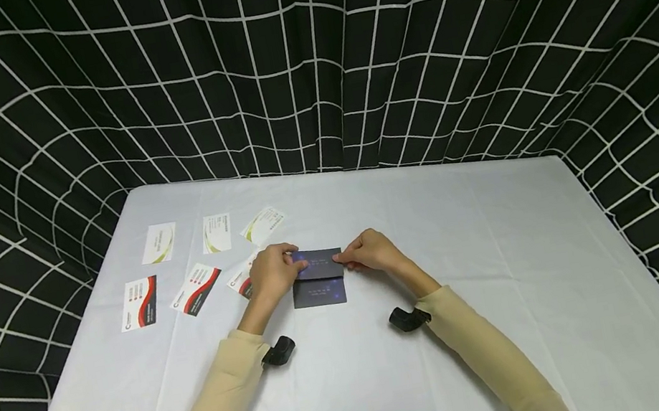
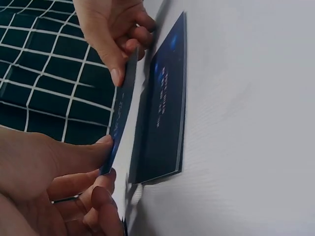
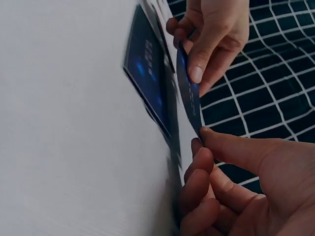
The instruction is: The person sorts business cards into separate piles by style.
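Both hands hold one dark blue business card [image 1: 320,264], raised a little above the table. My left hand [image 1: 272,273] pinches its left end between thumb and fingers, and my right hand [image 1: 371,251] pinches its right end. In the right wrist view the held card [image 3: 188,93] looks slightly bowed. Just nearer to me, a second dark blue card [image 1: 320,294] lies on the white cloth, its far edge hidden in the head view. Whether more cards lie under it I cannot tell. Beside my left hand, a red, black and white card [image 1: 242,283] is partly covered.
Left on the table lie two more red, black and white cards [image 1: 139,303]. Behind them is a row of white and green cards [image 1: 159,243], the rightmost [image 1: 263,225] tilted. A black curtain with white grid lines [image 1: 292,59] stands beyond the table's far edge.
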Available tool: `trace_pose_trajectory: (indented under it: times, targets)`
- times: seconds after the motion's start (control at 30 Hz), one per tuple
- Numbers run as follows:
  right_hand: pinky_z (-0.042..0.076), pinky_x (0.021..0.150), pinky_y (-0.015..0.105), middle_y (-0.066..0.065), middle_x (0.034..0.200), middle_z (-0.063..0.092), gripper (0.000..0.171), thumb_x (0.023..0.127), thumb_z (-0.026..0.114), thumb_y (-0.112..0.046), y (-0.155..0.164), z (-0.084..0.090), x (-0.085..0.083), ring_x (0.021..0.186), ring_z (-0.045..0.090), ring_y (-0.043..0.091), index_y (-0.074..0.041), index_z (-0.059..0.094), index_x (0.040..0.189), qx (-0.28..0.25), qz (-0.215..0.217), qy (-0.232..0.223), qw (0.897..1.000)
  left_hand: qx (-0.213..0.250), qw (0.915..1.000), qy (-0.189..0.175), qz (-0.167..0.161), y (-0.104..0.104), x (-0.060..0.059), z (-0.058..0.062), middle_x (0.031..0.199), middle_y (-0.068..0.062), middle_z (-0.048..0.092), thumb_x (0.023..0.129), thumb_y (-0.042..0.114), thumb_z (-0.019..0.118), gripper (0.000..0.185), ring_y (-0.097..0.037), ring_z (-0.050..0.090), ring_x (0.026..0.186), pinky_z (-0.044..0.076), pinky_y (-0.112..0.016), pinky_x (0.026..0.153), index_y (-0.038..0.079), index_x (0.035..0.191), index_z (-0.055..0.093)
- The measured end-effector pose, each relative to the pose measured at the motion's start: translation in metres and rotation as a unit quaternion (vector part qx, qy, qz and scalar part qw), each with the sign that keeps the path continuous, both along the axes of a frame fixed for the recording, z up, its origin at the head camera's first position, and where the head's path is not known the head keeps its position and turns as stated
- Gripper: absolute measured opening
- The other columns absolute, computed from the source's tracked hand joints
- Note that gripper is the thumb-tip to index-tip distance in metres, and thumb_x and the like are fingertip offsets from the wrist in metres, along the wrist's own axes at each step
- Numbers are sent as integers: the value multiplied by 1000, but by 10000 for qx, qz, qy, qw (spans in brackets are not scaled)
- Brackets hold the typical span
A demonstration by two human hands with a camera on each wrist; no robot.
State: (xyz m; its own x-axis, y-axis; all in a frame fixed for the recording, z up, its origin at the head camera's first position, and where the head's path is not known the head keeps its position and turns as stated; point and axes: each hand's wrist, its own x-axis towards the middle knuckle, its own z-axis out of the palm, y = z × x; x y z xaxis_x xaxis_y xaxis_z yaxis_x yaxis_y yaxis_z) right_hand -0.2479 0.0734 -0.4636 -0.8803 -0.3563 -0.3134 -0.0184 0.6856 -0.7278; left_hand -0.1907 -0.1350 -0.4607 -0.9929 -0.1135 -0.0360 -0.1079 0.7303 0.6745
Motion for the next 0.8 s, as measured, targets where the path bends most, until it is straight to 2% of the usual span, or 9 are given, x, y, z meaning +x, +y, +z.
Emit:
trace_pose_trajectory:
  times: [0.17,0.3,0.57,0.8]
  targets:
    - [36,54,22,-2,58,64,27,85,76,-33,1,1,17,54,48,9,-8,79,77,122,139,-37,9998,-72,9998,-9,-158,0,20,0,58,4,55,81,19,80,37,-9,45,51,33,-24,48,0,111,71]
    - [35,53,23,-2,59,65,25,83,77,-33,1,3,27,56,47,9,-10,79,74,202,248,64,9995,-175,9996,101,-181,1,32,1,56,6,54,80,19,81,36,-9,46,51,34,-25,47,1,109,72]
    - [32,52,22,-2,58,63,26,85,76,-32,-1,4,34,56,45,9,-9,78,74,496,400,223,9977,-251,9996,115,-115,3,36,-4,59,6,55,78,18,82,33,-9,50,56,39,-28,53,4,106,73]
    - [32,51,21,-4,58,63,25,85,76,-32,-1,4,37,56,45,9,-9,78,74,556,442,338,9969,-283,9989,363,-98,4,40,-6,58,5,54,76,16,84,31,-10,49,54,40,-31,55,3,102,73]
